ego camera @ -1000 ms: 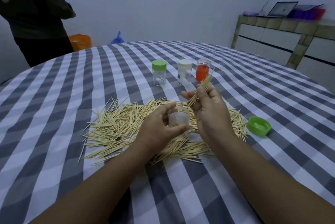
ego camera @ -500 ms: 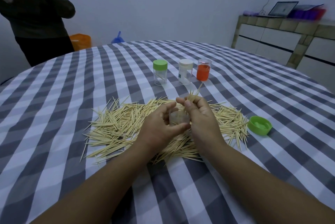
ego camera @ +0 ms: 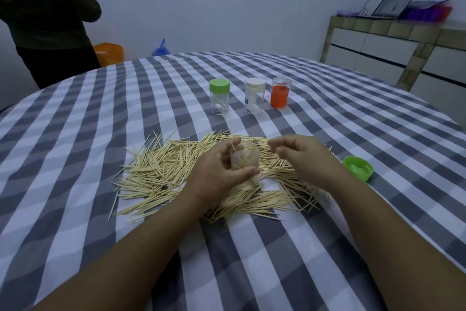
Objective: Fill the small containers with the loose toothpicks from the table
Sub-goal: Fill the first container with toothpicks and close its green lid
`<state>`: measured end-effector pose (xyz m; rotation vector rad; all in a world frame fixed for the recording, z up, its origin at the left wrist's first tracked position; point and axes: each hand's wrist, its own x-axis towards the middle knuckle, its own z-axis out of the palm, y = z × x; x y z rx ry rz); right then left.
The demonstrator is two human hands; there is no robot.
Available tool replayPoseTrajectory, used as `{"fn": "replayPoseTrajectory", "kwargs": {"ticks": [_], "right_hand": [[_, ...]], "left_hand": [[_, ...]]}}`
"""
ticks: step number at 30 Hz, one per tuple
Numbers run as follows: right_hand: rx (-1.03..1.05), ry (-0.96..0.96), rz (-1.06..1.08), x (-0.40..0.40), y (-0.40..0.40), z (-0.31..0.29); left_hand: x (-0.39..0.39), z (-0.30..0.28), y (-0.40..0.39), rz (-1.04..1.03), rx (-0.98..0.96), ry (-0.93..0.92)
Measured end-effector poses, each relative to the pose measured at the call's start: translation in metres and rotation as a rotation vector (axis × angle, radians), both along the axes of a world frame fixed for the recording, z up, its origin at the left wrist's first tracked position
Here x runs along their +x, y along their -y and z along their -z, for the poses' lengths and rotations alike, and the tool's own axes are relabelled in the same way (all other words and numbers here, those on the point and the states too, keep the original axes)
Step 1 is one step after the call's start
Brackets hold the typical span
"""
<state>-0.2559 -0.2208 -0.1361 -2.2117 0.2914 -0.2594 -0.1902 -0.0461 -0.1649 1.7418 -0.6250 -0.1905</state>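
Left grip: left hand (ego camera: 216, 172) grasps the clear jar (ego camera: 244, 160), thumb in front, fingers curled round the far side; jar upright, mouth open, resting in the toothpick pile (ego camera: 161, 172).
Right grip: right hand (ego camera: 306, 159) released, fingers loosely curled, holding nothing; it hovers just right of the jar, apart from it.
Jar contents: some toothpicks stand inside, one tip sticking up past the rim. Count cannot be told.
Pile: loose toothpicks spread on the desk (ego camera: 88, 134) to the left, right and near side of the jar; the part under both hands is hidden.
Green lid (ego camera: 358, 168): lies open side up, right of the jar, past the right hand, just beyond the pile's edge.
Behind the jar: green-capped jar (ego camera: 219, 96), white-capped jar (ego camera: 255, 95), orange jar (ego camera: 280, 92) in a row, well apart from the pile. Contents hard to make out.
Cut off: both forearms run out of the bottom edge.
Open room: bare checked cloth between the pile and the row, and on the near side of the pile.
Background: person standing (ego camera: 48, 20) beyond the desk's far left edge, head out of view.
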Motion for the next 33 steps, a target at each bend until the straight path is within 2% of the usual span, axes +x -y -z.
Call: {"fn": "replayPoseTrajectory", "kwargs": {"ticks": [3, 6, 21, 24, 27, 30, 33], "right_hand": [[-0.416, -0.265, -0.036, 0.0, 0.012, 0.006], [-0.612, -0.391, -0.076, 0.001, 0.011, 0.01], [-1.045, -0.075, -0.082, 0.009, -0.009, 0.028], [-1.008, -0.073, -0.039, 0.011, -0.008, 0.028], [-0.858, -0.055, 0.059, 0.013, -0.007, 0.025], [-0.576, 0.01, 0.114, 0.01, -0.007, 0.019], [-0.137, 0.154, 0.152, 0.007, -0.012, 0.014]], "left_hand": [[0.0, 0.0, -0.001, 0.003, 0.006, -0.006], [0.001, 0.0, -0.002, 0.009, -0.001, -0.012], [-0.001, -0.002, -0.002, 0.014, -0.012, -0.019], [-0.001, -0.002, -0.002, 0.009, -0.01, -0.014], [-0.001, -0.001, -0.002, 0.005, 0.0, -0.01], [0.0, 0.0, -0.003, -0.001, 0.01, -0.006], [0.001, 0.0, -0.001, -0.004, 0.01, -0.008]]}}
